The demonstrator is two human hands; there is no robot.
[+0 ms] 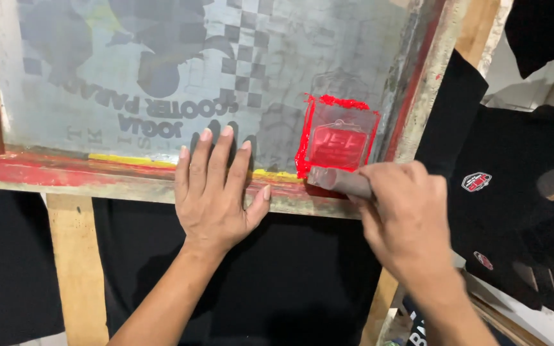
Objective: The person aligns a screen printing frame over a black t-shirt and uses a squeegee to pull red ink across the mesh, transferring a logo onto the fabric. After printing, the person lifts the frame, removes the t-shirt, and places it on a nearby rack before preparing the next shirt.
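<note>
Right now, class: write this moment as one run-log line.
left hand: flat on screen frame | right hand: grip shut on squeegee | red ink: patch on mesh | black fabric: under frame

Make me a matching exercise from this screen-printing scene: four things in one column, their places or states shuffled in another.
1. left hand
2. right hand
3. red ink
4. black shirts

A. piled at the right, small badges printed on them
B. spread over a small patch of mesh
C. flat on the screen frame
D. gripping a squeegee

Pairs: 1-C, 2-D, 3-B, 4-A
</note>
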